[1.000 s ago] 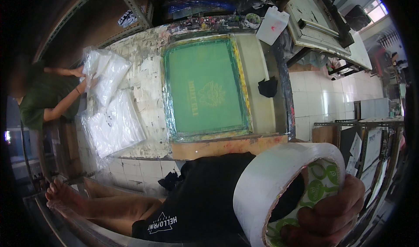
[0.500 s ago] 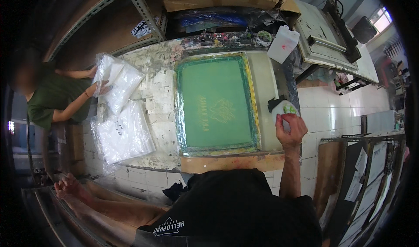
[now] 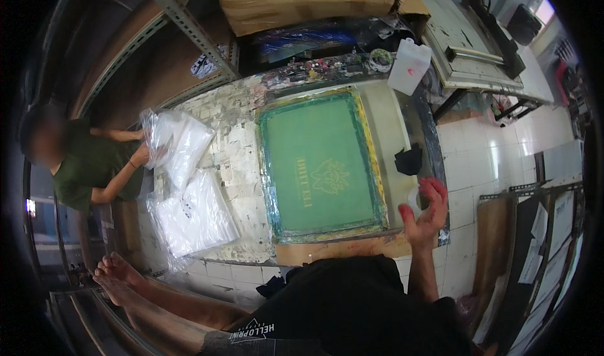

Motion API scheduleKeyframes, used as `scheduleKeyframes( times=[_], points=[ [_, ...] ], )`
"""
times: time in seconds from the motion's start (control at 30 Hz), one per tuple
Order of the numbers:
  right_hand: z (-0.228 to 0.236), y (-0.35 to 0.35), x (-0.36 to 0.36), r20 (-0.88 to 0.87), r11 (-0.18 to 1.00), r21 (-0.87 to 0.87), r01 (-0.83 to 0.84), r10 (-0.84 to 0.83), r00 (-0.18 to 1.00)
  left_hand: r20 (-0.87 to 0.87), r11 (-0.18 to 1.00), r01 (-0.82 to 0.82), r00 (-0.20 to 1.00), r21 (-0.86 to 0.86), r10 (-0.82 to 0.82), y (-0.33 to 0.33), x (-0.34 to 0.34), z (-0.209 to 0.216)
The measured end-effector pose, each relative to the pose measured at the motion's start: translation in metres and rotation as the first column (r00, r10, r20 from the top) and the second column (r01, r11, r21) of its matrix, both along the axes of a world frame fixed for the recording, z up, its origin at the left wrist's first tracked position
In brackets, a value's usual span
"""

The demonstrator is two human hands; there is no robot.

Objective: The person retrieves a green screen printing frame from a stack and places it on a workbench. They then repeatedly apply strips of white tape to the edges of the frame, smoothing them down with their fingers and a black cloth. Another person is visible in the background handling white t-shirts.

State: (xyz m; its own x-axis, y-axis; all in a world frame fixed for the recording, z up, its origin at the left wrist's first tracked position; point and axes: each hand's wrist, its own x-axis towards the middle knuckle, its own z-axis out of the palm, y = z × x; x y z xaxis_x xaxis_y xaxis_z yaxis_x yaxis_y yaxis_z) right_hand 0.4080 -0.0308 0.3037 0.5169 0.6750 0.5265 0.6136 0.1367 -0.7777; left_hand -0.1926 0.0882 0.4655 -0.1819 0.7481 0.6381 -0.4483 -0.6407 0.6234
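My right hand (image 3: 426,212) hovers by the right edge of the worktable, fingers curved and apart, with red stains on the fingertips. Between thumb and fingers shows a small white curved object (image 3: 413,198); the hand seems not to grip it. Just beyond lies a crumpled black cloth (image 3: 409,160). A framed screen-printing screen (image 3: 324,211), green with a pale yellow design and taped edges, lies flat in front of me. My left arm stretches to the lower left, away from the screen. There my left hand (image 3: 113,274) has curled fingers; whatever they hold is hidden.
A co-worker (image 3: 104,164) at the left handles clear plastic bags (image 3: 182,145) at the paint-stained worktable (image 3: 245,183). A bagged white stack (image 3: 198,221) lies nearer. At the back right stand a white jug (image 3: 410,66) and a tape roll (image 3: 380,59). Metal shelving (image 3: 189,26) rises behind.
The view has shifted, so the table appears lower. My right hand's fingers have gone from bunched over a white-and-green item to spread; the green no longer shows. The black cloth is more exposed.
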Motion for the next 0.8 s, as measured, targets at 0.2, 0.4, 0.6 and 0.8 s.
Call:
scheduleKeyframes(
  times=[0.2,0.4,0.6,0.8],
  points=[
    [0.141,0.066,-0.057,-0.037,0.408,0.588,-0.698,0.876,0.481,0.009,0.99,0.09,0.996,-0.112,-0.089,0.041,0.041,-0.003],
    [0.129,0.118,-0.029,0.045,0.315,0.565,-0.762,0.911,0.41,-0.363,0.94,-0.301,0.904,-0.164,0.226,0.086,0.07,-0.035],
    [0.032,0.171,-0.017,-0.754,0.936,0.291,-0.198,0.351,0.555,-0.574,0.684,-0.555,0.783,-0.472,0.239,0.18,0.199,-0.128],
    [-0.089,0.257,0.024,-0.797,0.995,-0.079,-0.06,-0.027,0.604,-0.643,0.595,-0.53,0.765,-0.604,0.029,0.263,0.27,-0.249]
  ],
)
